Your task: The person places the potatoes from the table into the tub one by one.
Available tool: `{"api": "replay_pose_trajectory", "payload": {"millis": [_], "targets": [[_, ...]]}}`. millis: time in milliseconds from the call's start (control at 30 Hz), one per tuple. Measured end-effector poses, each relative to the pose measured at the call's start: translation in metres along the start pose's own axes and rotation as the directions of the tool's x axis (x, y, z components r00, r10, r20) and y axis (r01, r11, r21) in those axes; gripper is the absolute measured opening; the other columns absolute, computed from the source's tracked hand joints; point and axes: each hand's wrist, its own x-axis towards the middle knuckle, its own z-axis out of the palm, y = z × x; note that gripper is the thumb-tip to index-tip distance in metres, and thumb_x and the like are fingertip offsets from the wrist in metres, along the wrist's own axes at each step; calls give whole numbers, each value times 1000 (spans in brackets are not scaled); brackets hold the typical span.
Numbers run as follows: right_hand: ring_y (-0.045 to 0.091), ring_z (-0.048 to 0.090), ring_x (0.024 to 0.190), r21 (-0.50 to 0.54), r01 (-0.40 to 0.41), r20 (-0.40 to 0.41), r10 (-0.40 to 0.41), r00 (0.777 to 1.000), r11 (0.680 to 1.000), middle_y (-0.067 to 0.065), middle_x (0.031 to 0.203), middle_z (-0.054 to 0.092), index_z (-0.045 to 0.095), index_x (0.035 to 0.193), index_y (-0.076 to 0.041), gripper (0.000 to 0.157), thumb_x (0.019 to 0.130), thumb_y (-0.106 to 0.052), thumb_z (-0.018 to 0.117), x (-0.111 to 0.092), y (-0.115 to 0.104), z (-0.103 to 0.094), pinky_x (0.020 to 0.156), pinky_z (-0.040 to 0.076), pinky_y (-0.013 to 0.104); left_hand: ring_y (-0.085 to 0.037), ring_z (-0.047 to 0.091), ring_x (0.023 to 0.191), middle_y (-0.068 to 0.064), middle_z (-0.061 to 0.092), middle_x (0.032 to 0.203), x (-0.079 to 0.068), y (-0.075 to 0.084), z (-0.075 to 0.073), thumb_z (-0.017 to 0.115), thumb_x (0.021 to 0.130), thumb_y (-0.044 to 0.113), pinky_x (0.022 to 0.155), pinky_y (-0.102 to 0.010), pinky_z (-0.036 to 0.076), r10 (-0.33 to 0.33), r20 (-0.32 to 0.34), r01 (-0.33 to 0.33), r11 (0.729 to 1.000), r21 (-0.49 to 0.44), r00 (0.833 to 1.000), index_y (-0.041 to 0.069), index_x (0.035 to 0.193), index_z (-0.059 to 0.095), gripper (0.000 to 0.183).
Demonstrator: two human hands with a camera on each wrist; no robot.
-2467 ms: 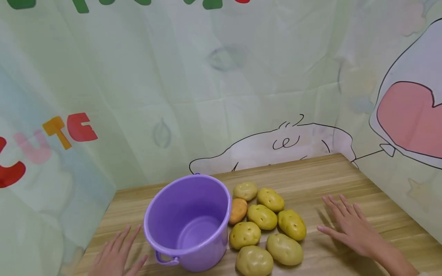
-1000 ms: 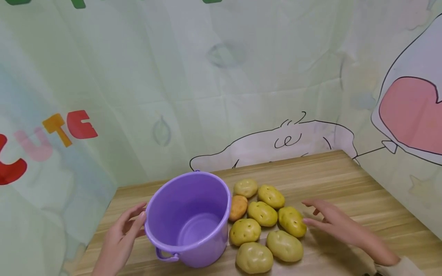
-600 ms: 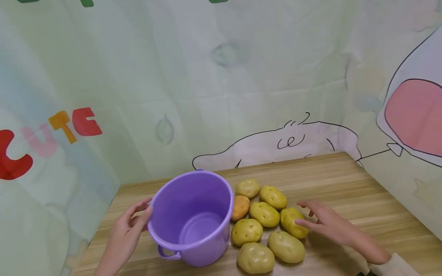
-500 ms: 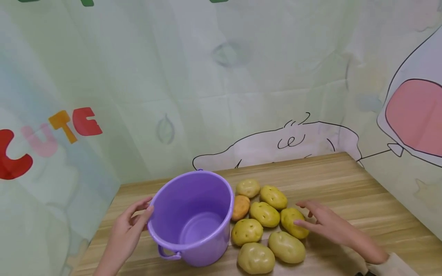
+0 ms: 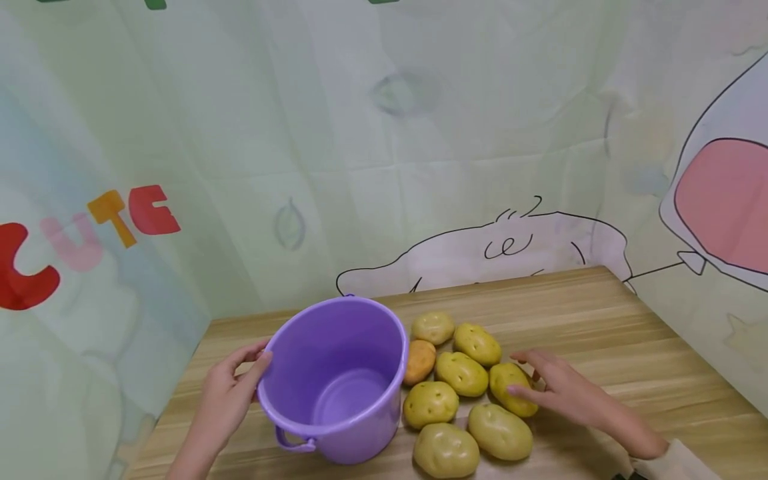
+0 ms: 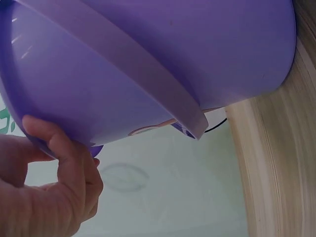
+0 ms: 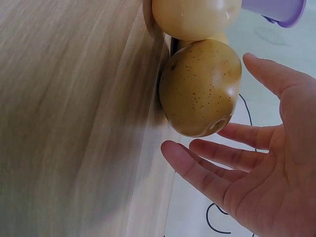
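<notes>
In the head view a purple bucket (image 5: pixel 366 437) stands upright on the table, nothing visible inside it. My left hand (image 5: pixel 222 397) pinches the left side of its rim; in the left wrist view the curled fingers (image 6: pixel 64 148) lie against the outer wall below the rim. To the bucket's right lie several yellow potatoes (image 5: pixel 461 373) and one orange-brown potato (image 5: pixel 419 363). My right hand (image 5: pixel 570 393) is spread around the rightmost potato (image 5: pixel 503 380), thumb above it. In the right wrist view the fingers stay loosely bent, with gaps between them and that potato (image 7: pixel 200 89).
The wooden table (image 5: pixel 624 333) runs up to a printed cloth (image 5: pixel 324 147) at the back and both sides. Two paler potatoes (image 5: pixel 447 451) lie nearest the front. A flat handle (image 6: pixel 143 69) hangs across the bucket's outside.
Both hands have left the tabletop. The left has come to the bucket's rim and taken hold of it; the right has moved left over the rightmost potato. Bucket and potatoes stay in place.
</notes>
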Motion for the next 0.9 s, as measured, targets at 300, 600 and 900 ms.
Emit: {"api": "replay_pose_trajectory", "payload": {"millis": [300,600,900], "targets": [[7,55,84,1,15,7,-15,1000,1000,12,117,62,58,129,4,59,94,-43,69,1,1,6,64,54,22,-15,66,56,-20,59,112,1,-4,2,56,104,22,50,-26,59,16,-22,-15,999,44,1000,-6,133,58,40],[9,56,87,-12,4,10,-4,1000,1000,11,117,62,59,129,2,60,93,-45,70,2,1,8,67,54,23,-12,60,48,-19,60,112,2,-3,5,56,104,21,42,-24,53,30,-40,-27,998,63,999,-5,132,59,39],[18,60,94,-58,45,-25,-46,999,997,10,116,64,61,124,1,61,88,-46,75,5,0,9,74,58,30,-14,64,52,-19,60,113,1,-4,6,56,104,21,44,-26,55,31,-43,-29,998,54,999,-5,133,59,39]]}}
